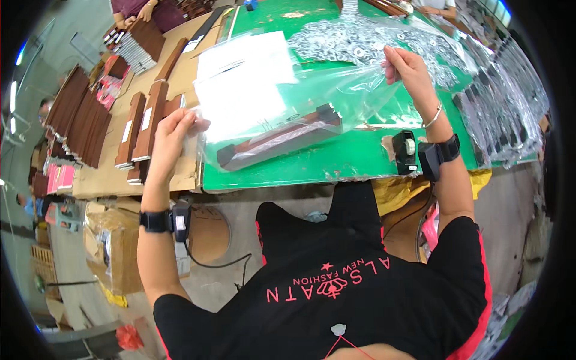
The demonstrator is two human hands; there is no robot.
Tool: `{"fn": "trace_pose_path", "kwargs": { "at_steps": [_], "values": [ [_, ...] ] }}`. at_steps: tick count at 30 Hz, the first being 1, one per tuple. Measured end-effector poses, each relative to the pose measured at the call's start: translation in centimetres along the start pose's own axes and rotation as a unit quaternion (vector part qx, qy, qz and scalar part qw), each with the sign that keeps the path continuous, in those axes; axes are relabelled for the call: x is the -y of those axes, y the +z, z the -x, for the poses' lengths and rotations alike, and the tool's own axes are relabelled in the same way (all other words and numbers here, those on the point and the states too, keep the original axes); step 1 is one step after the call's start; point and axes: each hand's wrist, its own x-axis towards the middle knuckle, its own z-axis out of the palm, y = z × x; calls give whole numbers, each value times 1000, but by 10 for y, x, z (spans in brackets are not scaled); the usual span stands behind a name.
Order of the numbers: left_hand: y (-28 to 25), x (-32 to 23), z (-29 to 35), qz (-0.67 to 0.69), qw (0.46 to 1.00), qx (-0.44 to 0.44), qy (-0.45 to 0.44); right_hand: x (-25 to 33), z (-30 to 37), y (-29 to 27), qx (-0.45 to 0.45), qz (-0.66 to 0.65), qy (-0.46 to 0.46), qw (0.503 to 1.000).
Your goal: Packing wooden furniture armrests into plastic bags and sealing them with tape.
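A transparent plastic bag (pixel 336 90) is stretched between my hands above the green tabletop. My left hand (pixel 174 137) pinches the bag's left end, fingers closed. At the other end, higher up, my right hand (pixel 409 75) has its thumb and fingers closed on the plastic. Beneath or inside the film lies a dark brown wooden bar (pixel 282 141) with black ends; I cannot tell whether the bag encloses it. White paper sheets (pixel 240 75) lie behind the bar, partly seen through the film.
A black tape dispenser (pixel 405 153) stands near the table's front edge. Loose metal washers (pixel 360 42) heap at the back, with bagged parts (pixel 507 102) stacked on the right. Brown bars (pixel 144 129) lie on cardboard to the left. Other people (pixel 147 12) work beyond the table.
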Motion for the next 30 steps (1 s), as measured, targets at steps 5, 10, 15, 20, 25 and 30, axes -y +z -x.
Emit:
{"fn": "trace_pose_path", "kwargs": {
  "at_steps": [5, 10, 15, 20, 25, 30],
  "values": [
    [-9, 45, -42, 69, 995, -54, -42, -26, -55, 22, 33, -52, -36, 997],
    [9, 84, -41, -51, 991, -101, -70, -53, -38, 31, 41, -18, -34, 998],
    [75, 196, 15, -172, 984, -36, -44, -98, 19, 30, 39, 66, 14, 997],
    [111, 139, 39, -222, 968, -63, -101, -74, 67, 37, -190, 441, -131, 868],
    [117, 112, 64, -251, 963, -17, -102, -62, 59, 134, 96, 74, 9, 993],
    [116, 96, 72, -329, 943, 52, 31, -109, 70, 172, 55, 201, -23, 978]
  ]
}}
